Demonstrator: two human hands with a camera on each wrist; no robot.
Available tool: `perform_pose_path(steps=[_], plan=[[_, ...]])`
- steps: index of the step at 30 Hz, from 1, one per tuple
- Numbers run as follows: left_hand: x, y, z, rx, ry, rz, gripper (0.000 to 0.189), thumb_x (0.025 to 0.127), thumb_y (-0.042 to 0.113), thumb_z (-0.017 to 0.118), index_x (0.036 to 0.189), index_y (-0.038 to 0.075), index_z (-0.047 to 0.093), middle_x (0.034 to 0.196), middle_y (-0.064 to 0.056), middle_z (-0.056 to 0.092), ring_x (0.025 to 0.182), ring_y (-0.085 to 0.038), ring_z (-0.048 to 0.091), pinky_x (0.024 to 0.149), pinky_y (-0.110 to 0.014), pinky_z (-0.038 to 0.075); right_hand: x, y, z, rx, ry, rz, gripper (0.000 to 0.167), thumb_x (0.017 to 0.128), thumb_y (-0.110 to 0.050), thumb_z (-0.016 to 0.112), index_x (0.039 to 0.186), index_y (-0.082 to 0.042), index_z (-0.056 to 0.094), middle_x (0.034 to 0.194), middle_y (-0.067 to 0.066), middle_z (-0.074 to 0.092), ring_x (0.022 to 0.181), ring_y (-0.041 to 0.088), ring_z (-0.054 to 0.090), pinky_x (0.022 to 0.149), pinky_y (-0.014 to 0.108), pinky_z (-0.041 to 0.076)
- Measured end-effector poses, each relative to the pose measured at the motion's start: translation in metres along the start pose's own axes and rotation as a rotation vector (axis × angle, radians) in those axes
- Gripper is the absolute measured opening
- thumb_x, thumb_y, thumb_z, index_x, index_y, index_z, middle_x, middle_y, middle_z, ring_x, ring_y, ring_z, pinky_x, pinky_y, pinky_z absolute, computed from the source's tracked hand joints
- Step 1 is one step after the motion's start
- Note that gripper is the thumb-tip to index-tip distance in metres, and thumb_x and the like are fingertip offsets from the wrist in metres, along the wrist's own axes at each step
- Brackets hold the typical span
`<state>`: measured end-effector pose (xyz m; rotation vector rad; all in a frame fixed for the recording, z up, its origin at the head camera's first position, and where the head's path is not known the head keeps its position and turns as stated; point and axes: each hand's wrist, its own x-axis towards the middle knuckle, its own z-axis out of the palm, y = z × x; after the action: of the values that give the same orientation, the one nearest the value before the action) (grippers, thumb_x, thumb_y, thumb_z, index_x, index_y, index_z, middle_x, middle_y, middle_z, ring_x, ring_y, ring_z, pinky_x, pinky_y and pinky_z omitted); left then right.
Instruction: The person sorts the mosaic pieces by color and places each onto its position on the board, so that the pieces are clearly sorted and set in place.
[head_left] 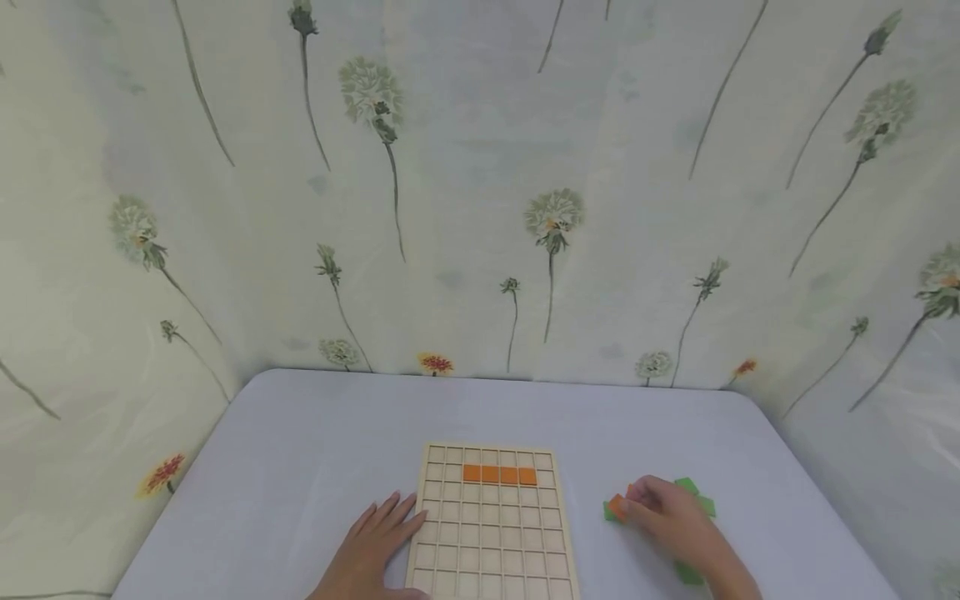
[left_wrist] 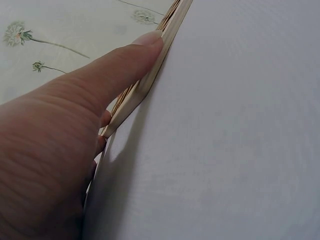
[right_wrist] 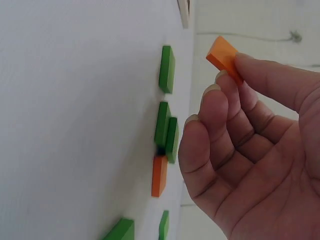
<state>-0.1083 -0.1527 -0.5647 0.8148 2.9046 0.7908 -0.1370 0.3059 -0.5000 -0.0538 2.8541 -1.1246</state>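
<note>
- While your right hand [head_left: 670,518] is at the lower right of the head view, it grips one orange tile [right_wrist: 223,55] between the thumb and the fingertips; in the right wrist view this tile appears at the upper right, tilted and raised above the table.
- Near this hand, a second orange tile [right_wrist: 159,176] lies at the lower middle of the right wrist view. Just above it in that frame are green tiles [right_wrist: 167,70], two of them close side by side, and further green ones come at the bottom.
- In the head view you can see green pieces on both sides of your right hand, and one below, beside the forearm.
- Your left hand [head_left: 371,550], at the bottom of the head view and left of the centre, grasps nothing: its fingers are extended and spread, touching the left edge of the wooden grid board [head_left: 491,513]. The left wrist view shows your thumb against the board's edge, at the upper middle.
- The board lies at the bottom centre of the head view, with four orange squares [head_left: 499,475] side by side in its second row from the top.
- Under everything is a white table [head_left: 337,425]; a flowered cloth [head_left: 465,183] fills the upper part.
</note>
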Motion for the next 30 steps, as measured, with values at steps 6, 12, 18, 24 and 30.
perform_pose_path(steps=[6, 12, 18, 24, 30], plan=[[0.000, -0.003, 0.003, -0.008, -0.001, -0.007, 0.107, 0.078, 0.081, 0.069, 0.155, 0.009, 0.050, 0.164, -0.015, 0.041, 0.152, -0.043, 0.032, 0.120, -0.066, 0.027, 0.009, -0.014, 0.008, 0.011, 0.001, -0.055, 0.012, 0.096, -0.017, 0.077, 0.096, -0.009, 0.068, 0.083, -0.003, 0.065, 0.074, 0.011, 0.057, 0.065, 0.024, 0.051], [0.000, -0.004, 0.003, 0.011, -0.002, -0.013, 0.107, 0.078, 0.082, 0.068, 0.156, 0.011, 0.050, 0.164, -0.013, 0.041, 0.152, -0.041, 0.032, 0.120, -0.065, 0.027, 0.018, -0.028, 0.016, 0.033, -0.011, -0.095, 0.008, 0.095, -0.009, 0.076, 0.097, -0.010, 0.068, 0.081, -0.003, 0.064, 0.070, 0.011, 0.056, 0.062, 0.024, 0.051], [-0.001, -0.001, -0.001, 0.003, -0.020, -0.027, 0.108, 0.077, 0.082, 0.068, 0.156, 0.010, 0.050, 0.164, -0.014, 0.041, 0.153, -0.041, 0.031, 0.121, -0.065, 0.026, 0.024, -0.043, 0.028, 0.059, -0.032, -0.124, 0.008, 0.095, -0.010, 0.075, 0.099, -0.010, 0.068, 0.082, -0.003, 0.064, 0.070, 0.012, 0.055, 0.061, 0.024, 0.050], [0.000, -0.002, -0.002, 0.009, -0.018, -0.014, 0.107, 0.078, 0.081, 0.069, 0.155, 0.009, 0.051, 0.164, -0.015, 0.042, 0.152, -0.042, 0.032, 0.121, -0.065, 0.027, 0.029, -0.054, 0.042, 0.047, -0.058, -0.232, 0.008, 0.096, -0.007, 0.073, 0.100, -0.013, 0.068, 0.082, -0.007, 0.064, 0.072, 0.009, 0.055, 0.061, 0.024, 0.051], [0.002, -0.001, 0.000, 0.028, -0.033, -0.025, 0.108, 0.077, 0.082, 0.069, 0.156, 0.010, 0.050, 0.164, -0.014, 0.041, 0.153, -0.040, 0.031, 0.121, -0.064, 0.027, 0.039, -0.067, 0.054, 0.037, -0.077, -0.319, 0.008, 0.098, -0.007, 0.071, 0.101, -0.014, 0.069, 0.086, -0.007, 0.066, 0.072, 0.007, 0.056, 0.062, 0.024, 0.052]])
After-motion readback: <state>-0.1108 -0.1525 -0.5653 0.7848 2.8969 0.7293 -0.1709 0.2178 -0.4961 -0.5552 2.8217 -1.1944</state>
